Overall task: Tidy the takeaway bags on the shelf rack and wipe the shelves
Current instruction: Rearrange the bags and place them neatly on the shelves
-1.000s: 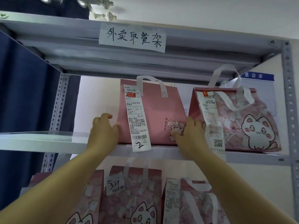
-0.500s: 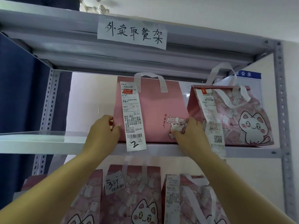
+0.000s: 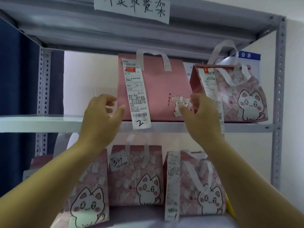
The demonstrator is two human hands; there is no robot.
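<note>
The left hand [image 3: 102, 116] and right hand [image 3: 200, 114] have let go of the pink bag [image 3: 161, 89], fingers loose and empty. It stands on the middle shelf [image 3: 41, 124], its receipt [image 3: 138, 99] marked "2", under a sign [image 3: 133, 9] reading 取餐架.

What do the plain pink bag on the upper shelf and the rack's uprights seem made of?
Plain pink bag: probably matte non-woven fabric or coated paper; smooth face, soft strap handles. Rack uprights: likely grey painted metal, given the punched holes.

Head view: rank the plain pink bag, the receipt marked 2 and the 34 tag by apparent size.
Largest: plain pink bag.
Then: receipt marked 2.
Smallest: 34 tag, even though its lower shelf may sit nearer the camera.
</note>
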